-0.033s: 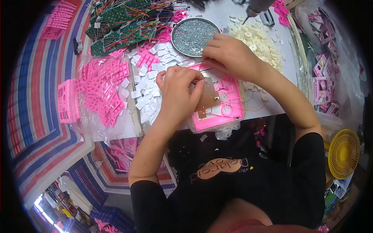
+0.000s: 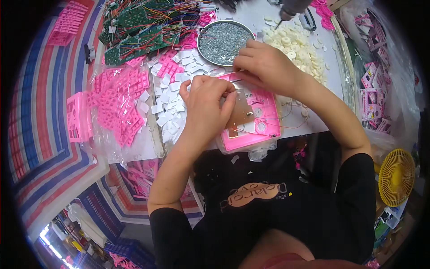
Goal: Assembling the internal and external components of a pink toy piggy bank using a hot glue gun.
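Note:
In front of me lies a pink plastic housing [image 2: 265, 107], its inner side up, with a brown circuit board [image 2: 240, 110] in its left part. Thin wires run from the board across the housing. My left hand [image 2: 208, 98] is closed, thumb and bent fingers gripping the board along its left side. At the housing's far edge my right hand [image 2: 264, 62] is curled with its fingertips together; what they hold, if anything, is hidden. Just beyond that hand stands a round dish [image 2: 198, 47] full of small metal screws.
Green circuit boards with wires [image 2: 143, 38] are heaped at the far left. White squares [image 2: 170, 107] and bagged pink keypads [image 2: 116, 98] lie to the left. Cream discs [image 2: 295, 51] spread at the right, under a hanging power screwdriver [image 2: 293, 8]. A yellow fan [image 2: 396, 178] stands lower right.
The hanging screwdriver's tip has shifted slightly left. My right hand's fingers have moved a little, while my left hand stays in place on the circuit board.

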Motion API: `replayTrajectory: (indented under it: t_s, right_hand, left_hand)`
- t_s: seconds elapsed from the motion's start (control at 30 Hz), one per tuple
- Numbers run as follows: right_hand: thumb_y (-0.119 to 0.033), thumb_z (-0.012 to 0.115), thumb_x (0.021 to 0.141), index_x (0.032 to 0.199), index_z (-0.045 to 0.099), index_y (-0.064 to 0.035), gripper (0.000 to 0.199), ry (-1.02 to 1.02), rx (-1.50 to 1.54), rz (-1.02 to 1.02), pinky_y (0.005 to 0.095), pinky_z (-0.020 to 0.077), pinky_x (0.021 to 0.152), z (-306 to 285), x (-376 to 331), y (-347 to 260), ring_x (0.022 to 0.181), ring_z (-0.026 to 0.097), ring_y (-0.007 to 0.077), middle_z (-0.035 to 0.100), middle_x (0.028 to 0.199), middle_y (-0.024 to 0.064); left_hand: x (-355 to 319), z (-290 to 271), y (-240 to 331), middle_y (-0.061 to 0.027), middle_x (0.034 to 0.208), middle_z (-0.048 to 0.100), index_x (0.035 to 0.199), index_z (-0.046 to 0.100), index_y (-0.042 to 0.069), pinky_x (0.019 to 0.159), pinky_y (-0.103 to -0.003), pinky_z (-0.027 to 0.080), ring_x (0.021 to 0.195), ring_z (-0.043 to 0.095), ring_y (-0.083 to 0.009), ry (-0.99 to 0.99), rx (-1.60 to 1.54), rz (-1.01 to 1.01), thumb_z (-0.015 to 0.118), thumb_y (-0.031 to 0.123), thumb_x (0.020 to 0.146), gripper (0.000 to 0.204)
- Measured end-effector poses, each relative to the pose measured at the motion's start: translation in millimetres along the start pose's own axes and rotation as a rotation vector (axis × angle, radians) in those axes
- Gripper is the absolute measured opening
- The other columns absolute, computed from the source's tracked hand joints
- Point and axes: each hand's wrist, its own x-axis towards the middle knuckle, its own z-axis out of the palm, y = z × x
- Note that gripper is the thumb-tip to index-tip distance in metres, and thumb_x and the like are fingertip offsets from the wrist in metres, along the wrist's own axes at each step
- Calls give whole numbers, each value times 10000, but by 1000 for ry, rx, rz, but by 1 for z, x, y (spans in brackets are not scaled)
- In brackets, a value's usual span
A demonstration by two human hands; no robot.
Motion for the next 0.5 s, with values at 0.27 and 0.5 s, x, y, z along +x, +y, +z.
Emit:
replayTrajectory:
  t_s: [0.27, 0.5]
  right_hand:
    - [-152, 775, 794, 978, 695, -101, 206, 25, -9, -106, 425, 514, 865, 17, 0, 17, 1033, 606, 292, 691, 1009, 41]
    - [-191, 723, 782, 882, 709, -96, 139, 12, -116, -49, 391, 483, 846, 5, 0, -8, 927, 586, 253, 651, 889, 11]
  left_hand:
    - [-12, -6, 4, -1, 974, 645, 912, 666, 143, 1076, -567, 268, 1072, 576, -217, -75, 429, 411, 724, 156, 829, 103]
    - [-11, -5, 1, 7, 862, 658, 892, 672, 132, 910, -434, 315, 913, 589, -212, 17, 69, 82, 728, 137, 813, 97]
